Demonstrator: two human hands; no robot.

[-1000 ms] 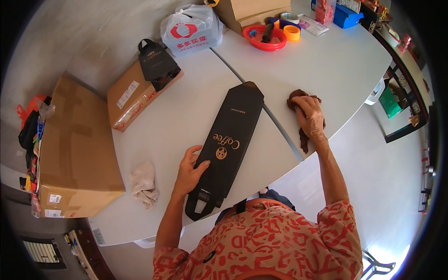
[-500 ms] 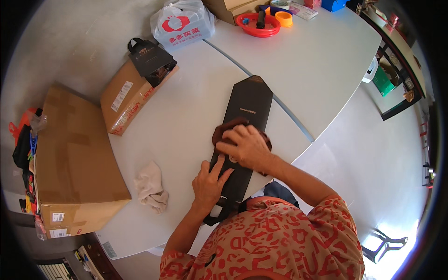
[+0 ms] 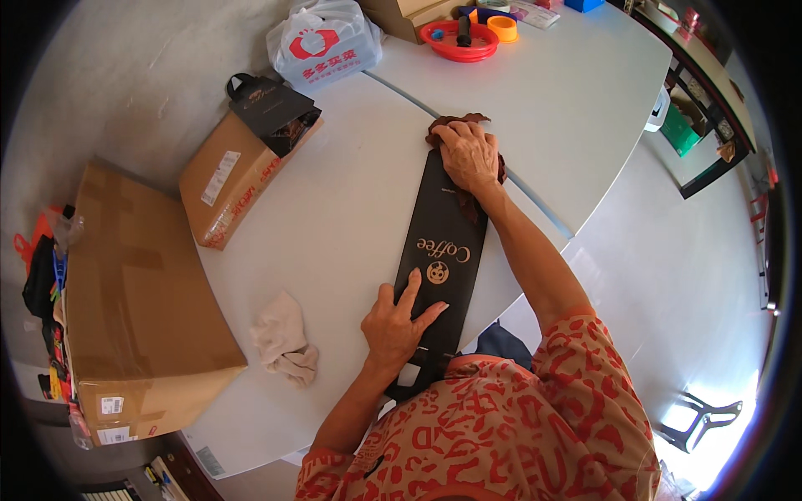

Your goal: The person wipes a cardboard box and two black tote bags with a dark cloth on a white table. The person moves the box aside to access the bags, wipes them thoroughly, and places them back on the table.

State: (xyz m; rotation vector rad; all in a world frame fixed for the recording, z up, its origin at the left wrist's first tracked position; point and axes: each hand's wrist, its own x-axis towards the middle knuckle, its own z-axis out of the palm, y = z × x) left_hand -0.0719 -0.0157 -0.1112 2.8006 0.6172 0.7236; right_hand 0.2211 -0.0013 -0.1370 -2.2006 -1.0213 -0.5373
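Observation:
A long, flat black paper bag (image 3: pixel 428 213) with gold printing and a round gold emblem lies on the white table, its near end with a handle cutout against my body. My left hand (image 3: pixel 394 327) rests on its near part with fingers spread, holding nothing. At the far end, my right hand (image 3: pixel 470 157) presses a dark brown cloth (image 3: pixel 470 118) down onto the bag. The cloth sticks out around the fingers and hides the bag's far tip.
A crumpled off-white cloth (image 3: pixel 286 338) lies left of the bag. Large cardboard box (image 3: pixel 146 284), smaller box (image 3: pixel 221 179) and black handled bag (image 3: pixel 269 108) line the left side. Farther back are a white plastic bag (image 3: pixel 326 50) and a red tray (image 3: pixel 459 50) with small items.
My right hand has slid the brown cloth away from me, from the bag's middle to its far end, uncovering the gold printing. My left hand stays on the near part.

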